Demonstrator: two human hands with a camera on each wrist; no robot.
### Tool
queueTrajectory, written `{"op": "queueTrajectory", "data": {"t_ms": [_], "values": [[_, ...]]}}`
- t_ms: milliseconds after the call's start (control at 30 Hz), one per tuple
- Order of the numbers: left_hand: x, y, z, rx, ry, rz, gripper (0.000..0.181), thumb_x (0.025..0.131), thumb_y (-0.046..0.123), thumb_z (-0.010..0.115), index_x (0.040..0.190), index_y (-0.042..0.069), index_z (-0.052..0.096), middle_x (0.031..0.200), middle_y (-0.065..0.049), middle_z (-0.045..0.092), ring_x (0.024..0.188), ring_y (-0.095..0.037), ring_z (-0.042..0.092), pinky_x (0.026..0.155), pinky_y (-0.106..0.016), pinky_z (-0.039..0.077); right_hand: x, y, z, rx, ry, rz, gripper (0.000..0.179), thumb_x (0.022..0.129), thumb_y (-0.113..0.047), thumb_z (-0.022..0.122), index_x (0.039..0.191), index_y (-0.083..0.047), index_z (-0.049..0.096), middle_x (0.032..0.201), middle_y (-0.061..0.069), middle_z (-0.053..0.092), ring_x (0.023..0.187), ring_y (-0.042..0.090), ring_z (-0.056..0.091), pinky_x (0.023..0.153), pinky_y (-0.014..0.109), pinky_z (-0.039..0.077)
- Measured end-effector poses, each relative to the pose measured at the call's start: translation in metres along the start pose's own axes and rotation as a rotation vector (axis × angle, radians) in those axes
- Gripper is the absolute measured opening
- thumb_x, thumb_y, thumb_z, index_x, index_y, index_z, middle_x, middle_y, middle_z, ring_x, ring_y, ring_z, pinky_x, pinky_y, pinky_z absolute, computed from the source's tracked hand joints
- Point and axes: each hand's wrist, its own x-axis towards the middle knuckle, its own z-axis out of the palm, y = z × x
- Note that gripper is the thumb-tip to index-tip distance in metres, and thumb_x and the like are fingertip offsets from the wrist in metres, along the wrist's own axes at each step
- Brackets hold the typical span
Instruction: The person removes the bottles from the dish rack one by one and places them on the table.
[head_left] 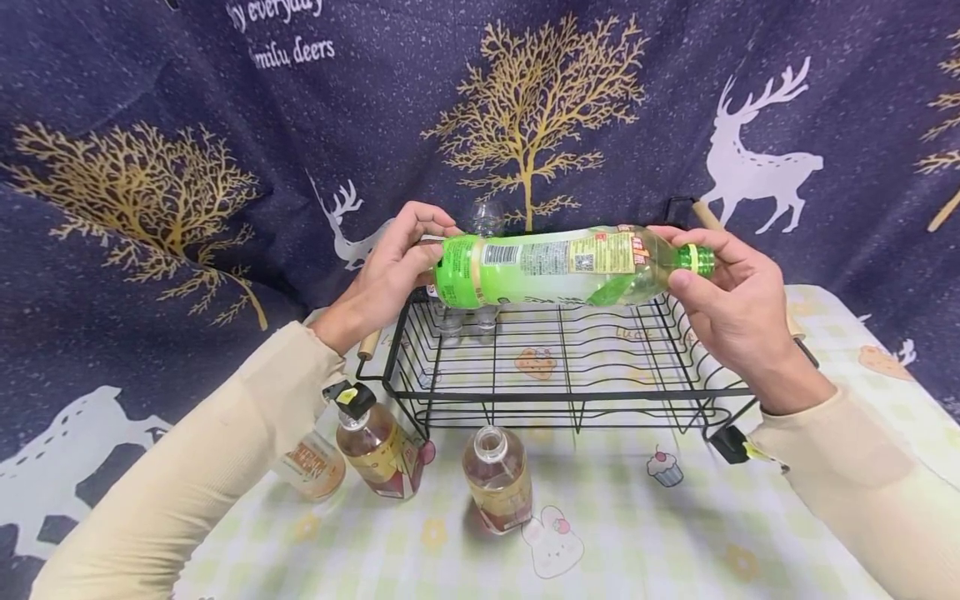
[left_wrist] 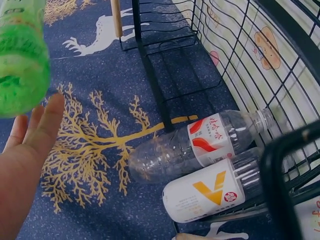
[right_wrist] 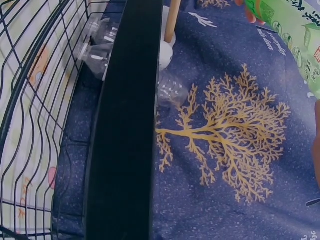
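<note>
A green plastic bottle lies sideways in the air above the rack, its capless neck toward the right. My left hand holds its green base end between thumb and fingers. At the neck, my right hand pinches it, thumb in front and fingers behind. Below is a black wire rack. Two bottles stand neck-down at its left end: a clear bottle with a red and white label and a white-labelled bottle with a yellow V.
In front of the rack stand two uncapped bottles with yellowish labels, one nearer the middle and one farther left. Another bottle is partly behind my left sleeve. A dark cloth with trees and deer hangs behind the checked tablecloth.
</note>
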Motion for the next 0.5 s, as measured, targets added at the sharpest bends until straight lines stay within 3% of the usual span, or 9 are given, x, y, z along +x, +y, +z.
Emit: {"op": "queueTrajectory", "data": {"t_ms": [200,400,500], "values": [[0.000,0.000,-0.004,0.041,0.026,0.004,0.028,0.097,0.010,0.040,0.123,0.000,0.046,0.127,-0.022,0.055,0.117,-0.027,0.058,0.087,-0.043,0.056,-0.003,-0.003,0.000,-0.036,0.014,-0.004,0.024,0.087,0.021,0.063,0.110,0.014,0.064,0.124,0.026,0.062,0.115,0.030,0.062,0.092,0.029,0.055],[0.000,0.001,-0.006,0.044,0.018,-0.006,0.030,0.100,0.009,0.039,0.127,0.000,0.046,0.127,-0.019,0.055,0.118,-0.028,0.058,0.097,-0.049,0.052,-0.006,-0.013,-0.005,0.064,-0.054,0.022,0.029,0.087,0.030,0.051,0.114,0.021,0.058,0.127,0.032,0.060,0.121,0.036,0.058,0.097,0.035,0.053],[0.000,0.001,-0.006,0.025,0.002,-0.008,0.034,0.101,0.008,0.039,0.134,-0.001,0.045,0.129,-0.019,0.055,0.121,-0.029,0.057,0.100,-0.047,0.051,-0.007,-0.020,-0.006,-0.012,-0.073,0.043,0.033,0.086,0.033,0.046,0.113,0.020,0.058,0.127,0.030,0.061,0.124,0.035,0.056,0.098,0.033,0.052]]}}
